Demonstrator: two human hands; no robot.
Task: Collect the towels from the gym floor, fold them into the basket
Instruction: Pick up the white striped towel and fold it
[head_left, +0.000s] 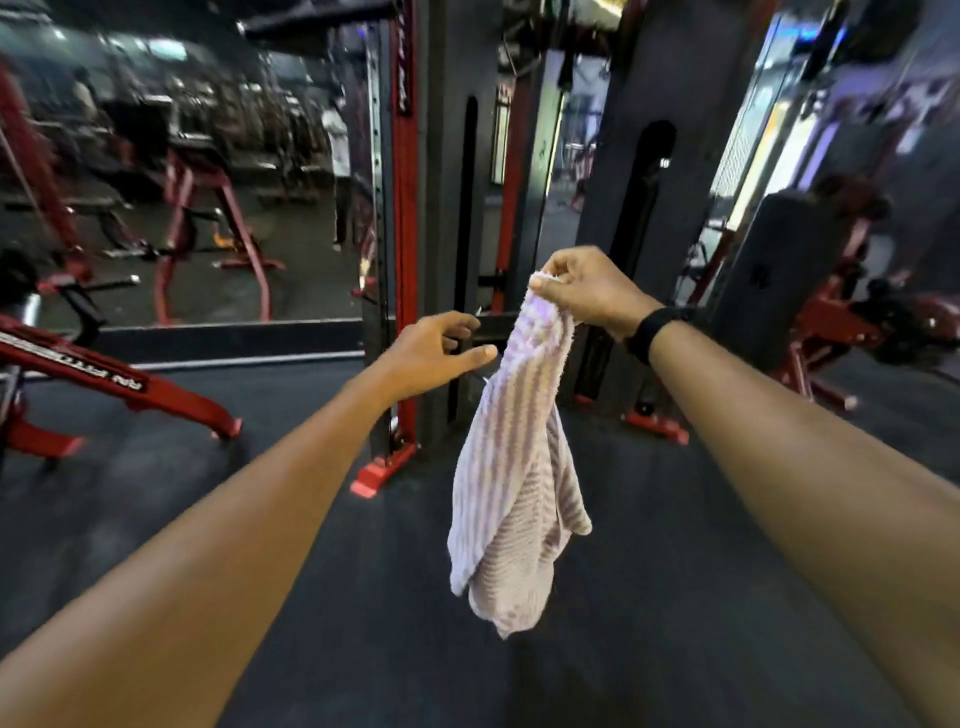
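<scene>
— What have you got in the hands right now?

— My right hand (587, 291) pinches the top corner of the towel (514, 467) between thumb and curled fingers. I hold it up high so the cloth hangs free and falls open by its own weight, clear of the floor (363, 597) beneath it.

— And the left?

— My left hand (434, 353) grips nothing; fingers loosely spread, thumb pointing at the towel's upper edge, just beside it but not touching. I judge it is placed there to catch a second corner so I can spread the cloth and begin the fold.

— Where's the basket?

— I can't see it anywhere here. Beyond both hands stands a black and red machine upright (405, 234), with a mirror (182, 156) farther off to the left of my left hand.

— Any risk?

— A corner pinch is a thin hold; a tug could slip it.
</scene>
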